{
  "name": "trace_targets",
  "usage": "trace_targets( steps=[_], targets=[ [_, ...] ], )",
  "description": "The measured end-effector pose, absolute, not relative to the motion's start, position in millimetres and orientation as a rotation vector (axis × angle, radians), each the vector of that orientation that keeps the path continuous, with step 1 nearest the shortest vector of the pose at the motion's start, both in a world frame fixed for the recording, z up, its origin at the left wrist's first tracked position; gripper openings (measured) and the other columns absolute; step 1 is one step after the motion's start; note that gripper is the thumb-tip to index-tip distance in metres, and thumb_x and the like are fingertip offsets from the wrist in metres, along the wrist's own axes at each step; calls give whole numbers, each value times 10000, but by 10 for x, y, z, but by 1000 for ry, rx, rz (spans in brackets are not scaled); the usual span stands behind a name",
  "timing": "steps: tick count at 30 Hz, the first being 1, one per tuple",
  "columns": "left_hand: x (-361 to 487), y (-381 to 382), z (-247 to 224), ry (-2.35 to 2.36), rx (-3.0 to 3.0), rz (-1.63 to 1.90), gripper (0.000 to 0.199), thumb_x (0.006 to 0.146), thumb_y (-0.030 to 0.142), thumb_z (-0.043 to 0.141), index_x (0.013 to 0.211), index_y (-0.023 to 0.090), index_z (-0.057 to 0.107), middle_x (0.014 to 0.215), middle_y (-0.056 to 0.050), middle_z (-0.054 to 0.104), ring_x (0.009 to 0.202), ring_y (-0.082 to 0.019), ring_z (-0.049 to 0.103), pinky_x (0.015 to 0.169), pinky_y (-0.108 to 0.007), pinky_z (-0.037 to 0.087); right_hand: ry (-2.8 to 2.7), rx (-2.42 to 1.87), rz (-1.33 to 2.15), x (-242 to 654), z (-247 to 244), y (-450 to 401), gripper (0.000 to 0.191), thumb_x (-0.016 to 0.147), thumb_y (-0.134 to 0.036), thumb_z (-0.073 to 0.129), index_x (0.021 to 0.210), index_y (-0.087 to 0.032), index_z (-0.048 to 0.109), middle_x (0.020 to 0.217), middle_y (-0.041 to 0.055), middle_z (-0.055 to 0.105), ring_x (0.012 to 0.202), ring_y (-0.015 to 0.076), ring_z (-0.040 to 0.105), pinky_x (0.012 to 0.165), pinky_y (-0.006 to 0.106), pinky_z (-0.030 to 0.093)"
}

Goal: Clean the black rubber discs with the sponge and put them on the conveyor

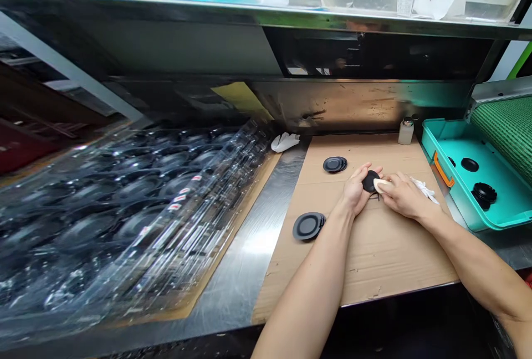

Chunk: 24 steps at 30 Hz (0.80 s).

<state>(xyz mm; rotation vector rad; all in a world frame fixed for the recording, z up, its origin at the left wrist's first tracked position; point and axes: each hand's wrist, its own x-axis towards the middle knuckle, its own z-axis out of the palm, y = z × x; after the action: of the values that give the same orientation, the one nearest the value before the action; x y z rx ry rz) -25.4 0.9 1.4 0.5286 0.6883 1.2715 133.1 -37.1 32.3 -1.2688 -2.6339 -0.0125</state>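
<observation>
My left hand [356,188] holds a round black disc [369,181] with its flat face up, above the cardboard sheet [386,259]. Pinched in the fingers of my right hand [401,195] is a small cream-coloured pad [379,185], pressed against the disc's right side. To the left of my hands lie two small piles of black discs, a far pile [333,164] and a nearer pile [307,226] beside my left forearm. A crumpled white cloth or tissue [424,189] rests just beyond my right wrist.
Stacked clear plastic trays [158,226] with black round parts fill the left side. A turquoise bin [515,212] holding several black parts stands right, beside a green mesh belt [509,121]. A small bottle [406,131] and a white crumpled piece [285,142] sit at the back.
</observation>
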Motion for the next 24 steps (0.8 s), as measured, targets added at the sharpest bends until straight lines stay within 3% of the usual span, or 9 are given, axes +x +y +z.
trace_targets(
  steps=[6, 9, 12, 15, 18, 21, 24],
  targets=[
    [-324, 44, 32, 703, 482, 1301, 243, 964, 223, 560, 1202, 177, 540, 1243, -192, 692, 949, -244, 729, 886, -484, 571, -2584, -1483, -145, 1376, 318, -323, 282, 990, -248, 493, 1202, -224, 676, 1201, 138, 635, 1086, 278, 517, 888, 378, 410],
    [-395, 54, 76, 670, 358, 1290, 168, 995, 337, 512, 1073, 199, 568, 1269, -158, 684, 979, -240, 717, 806, -406, 581, -2539, -1552, -93, 1402, 258, -316, 240, 988, -303, 514, 1120, -237, 704, 1116, 118, 656, 1082, 277, 535, 884, 373, 412],
    [-452, 36, 124, 551, 243, 1228, 347, 1021, 414, 339, 987, 181, 594, 1269, -193, 677, 1065, -294, 696, 772, -417, 576, -2517, -1503, 1, 1399, 197, -325, 250, 998, -366, 518, 1151, -276, 695, 1102, 80, 659, 1087, 254, 550, 893, 358, 410],
    [-468, 3, 169, 464, 228, 1201, 350, 988, 311, 311, 1009, 159, 625, 1268, -204, 675, 1116, -322, 682, 803, -456, 573, -2468, -1517, 53, 1408, 176, -307, 277, 993, -391, 535, 1206, -292, 681, 1131, 69, 659, 1095, 243, 563, 882, 342, 410],
    [-423, -40, 222, 476, 301, 1180, 271, 954, 245, 406, 1070, 155, 634, 1253, -183, 686, 1100, -310, 688, 837, -457, 566, -2401, -1601, 56, 1454, 193, -263, 279, 985, -390, 544, 1199, -285, 688, 1150, 72, 663, 1105, 247, 574, 865, 336, 414],
    [-317, -123, 285, 572, 509, 1299, 261, 923, 284, 589, 1162, 180, 608, 1183, -155, 714, 1070, -273, 691, 850, -393, 549, -2348, -1682, 54, 1509, 212, -225, 289, 990, -410, 531, 1201, -291, 688, 1142, 76, 666, 1101, 255, 577, 840, 337, 416],
    [-188, -256, 341, 751, 871, 1577, 596, 745, 214, 839, 1272, 228, 561, 1150, -101, 721, 1125, -227, 662, 962, -323, 497, -2319, -1720, 49, 1534, 213, -208, 293, 992, -418, 521, 1191, -284, 690, 1121, 80, 668, 1093, 258, 574, 833, 336, 411]
  ],
)
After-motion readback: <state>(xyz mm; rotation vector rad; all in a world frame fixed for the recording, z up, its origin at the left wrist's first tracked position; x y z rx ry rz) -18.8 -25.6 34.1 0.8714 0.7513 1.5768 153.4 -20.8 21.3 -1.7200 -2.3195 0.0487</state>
